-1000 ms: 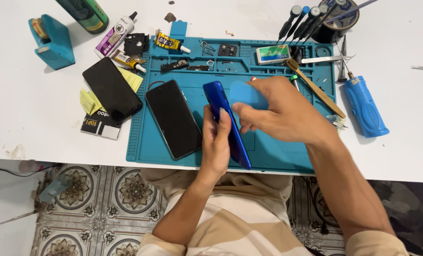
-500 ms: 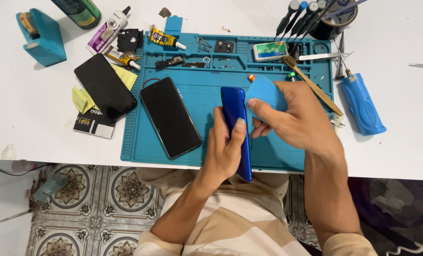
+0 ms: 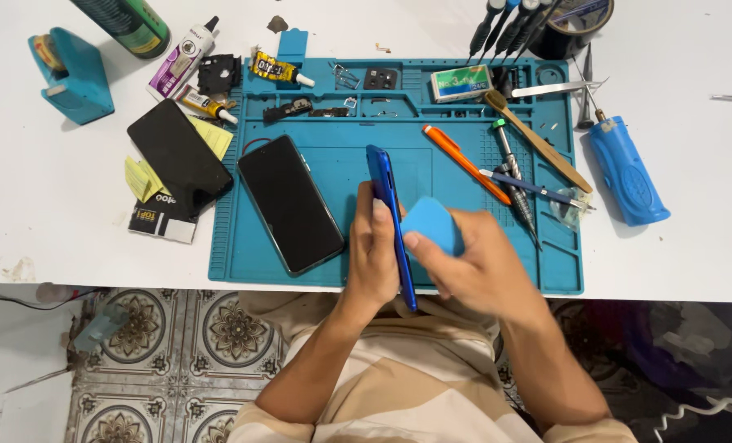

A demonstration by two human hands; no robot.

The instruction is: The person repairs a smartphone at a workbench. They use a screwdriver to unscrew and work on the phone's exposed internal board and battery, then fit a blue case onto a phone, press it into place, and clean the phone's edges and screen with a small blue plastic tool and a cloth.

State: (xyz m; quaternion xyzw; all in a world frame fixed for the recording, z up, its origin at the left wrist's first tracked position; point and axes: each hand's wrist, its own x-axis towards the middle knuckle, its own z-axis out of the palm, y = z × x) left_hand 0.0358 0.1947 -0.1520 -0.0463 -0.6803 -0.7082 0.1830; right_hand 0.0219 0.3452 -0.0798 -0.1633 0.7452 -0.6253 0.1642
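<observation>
White tabletop (image 3: pixel 38 213) spans the view, w/ a blue work mat (image 3: pixel 472 213) in the middle. On the mat's left part lies a black phone (image 3: pixel 290 203), screen up; a 2nd black phone (image 3: pixel 179 157) lies off the mat to the left, on yellow papers. A blue cylindrical tool (image 3: pixel 628 170) sits right of the mat, a teal tape dispenser (image 3: pixel 70 75) far left.

Left hand (image 3: pixel 371 250) is clamped on a blue phone (image 3: pixel 389 209), held on edge over the mat's near part, just right of the black phone. Right hand (image 3: pixel 476 262) pinches a blue triangular pick (image 3: pixel 430 223), pressed vs. the phone's right side. An orange pen (image 3: pixel 464 164) lies beyond, on the mat.
</observation>
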